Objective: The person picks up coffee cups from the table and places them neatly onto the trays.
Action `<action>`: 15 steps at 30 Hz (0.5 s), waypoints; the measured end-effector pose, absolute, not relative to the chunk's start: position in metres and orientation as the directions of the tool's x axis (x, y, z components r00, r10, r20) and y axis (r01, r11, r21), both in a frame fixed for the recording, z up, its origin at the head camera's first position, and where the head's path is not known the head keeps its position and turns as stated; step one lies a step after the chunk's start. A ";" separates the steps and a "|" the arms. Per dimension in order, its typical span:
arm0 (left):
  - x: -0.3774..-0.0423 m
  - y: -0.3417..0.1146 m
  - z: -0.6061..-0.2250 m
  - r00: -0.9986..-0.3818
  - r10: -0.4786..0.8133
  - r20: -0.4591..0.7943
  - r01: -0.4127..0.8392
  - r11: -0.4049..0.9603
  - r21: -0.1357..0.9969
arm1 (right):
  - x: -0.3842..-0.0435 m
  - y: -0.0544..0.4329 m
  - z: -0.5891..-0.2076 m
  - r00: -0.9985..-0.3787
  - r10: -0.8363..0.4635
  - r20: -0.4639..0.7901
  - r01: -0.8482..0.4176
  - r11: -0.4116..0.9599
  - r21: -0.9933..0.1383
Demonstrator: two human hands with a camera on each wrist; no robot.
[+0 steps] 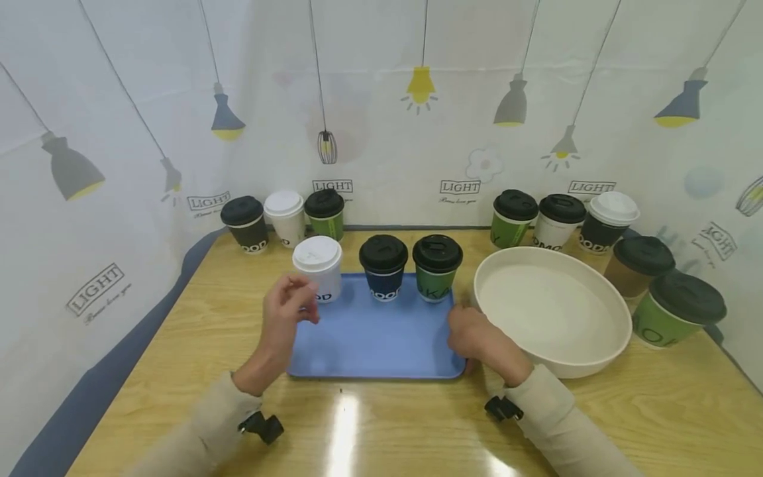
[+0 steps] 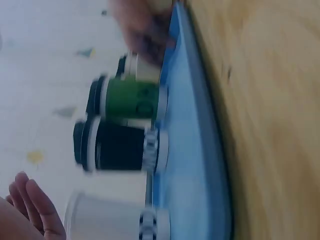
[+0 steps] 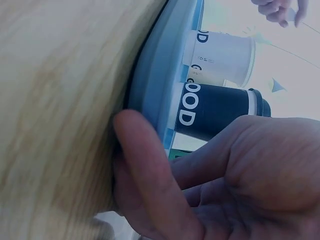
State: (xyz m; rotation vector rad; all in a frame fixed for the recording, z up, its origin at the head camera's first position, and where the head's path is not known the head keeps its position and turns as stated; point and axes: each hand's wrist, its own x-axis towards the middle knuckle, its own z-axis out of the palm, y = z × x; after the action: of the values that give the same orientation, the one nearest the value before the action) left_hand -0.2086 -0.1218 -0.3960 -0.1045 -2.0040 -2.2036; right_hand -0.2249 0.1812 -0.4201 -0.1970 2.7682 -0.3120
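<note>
A blue tray lies on the wooden table, with three lidded paper cups along its far edge. These are a white cup with a white lid, a dark cup with a black lid and a green cup with a black lid. My left hand hovers at the near left side of the white cup, fingers loosely bent and holding nothing. At the tray's right end my right hand grips the rim; in the right wrist view a finger lies along the tray's outer side.
Right of the tray stands a big round cream basin, close to my right forearm. More lidded cups line the back left, such as a black-lidded dark cup, and curve along the right, ending in a green cup. A lamp-printed curtain hangs behind.
</note>
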 end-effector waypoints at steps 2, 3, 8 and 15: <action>-0.214 -0.145 -0.393 -0.966 -0.178 0.189 0.208 -0.095 0.974 | -0.225 0.182 -0.420 -0.929 -0.179 -0.323 -0.100 0.964 -0.246; -0.217 -0.155 -0.392 -0.958 -0.213 0.192 0.215 -0.090 0.972 | -0.224 0.182 -0.420 -0.928 -0.179 -0.326 -0.098 0.963 -0.250; -0.245 -0.194 -0.395 -0.925 -0.319 0.205 0.221 -0.014 0.975 | -0.224 0.183 -0.418 -0.926 -0.180 -0.333 -0.095 0.962 -0.254; -0.296 -0.238 -0.407 -0.896 -0.388 0.216 0.147 0.201 0.969 | -0.224 0.181 -0.417 -0.920 -0.149 -0.362 -0.041 0.956 -0.289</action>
State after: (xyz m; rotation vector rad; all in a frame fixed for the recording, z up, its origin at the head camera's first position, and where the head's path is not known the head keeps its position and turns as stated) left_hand -0.2965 -0.2384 -0.4067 0.2241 -2.0674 -1.7404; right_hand -0.2240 0.1806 -0.4167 -0.1371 2.7204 -0.3912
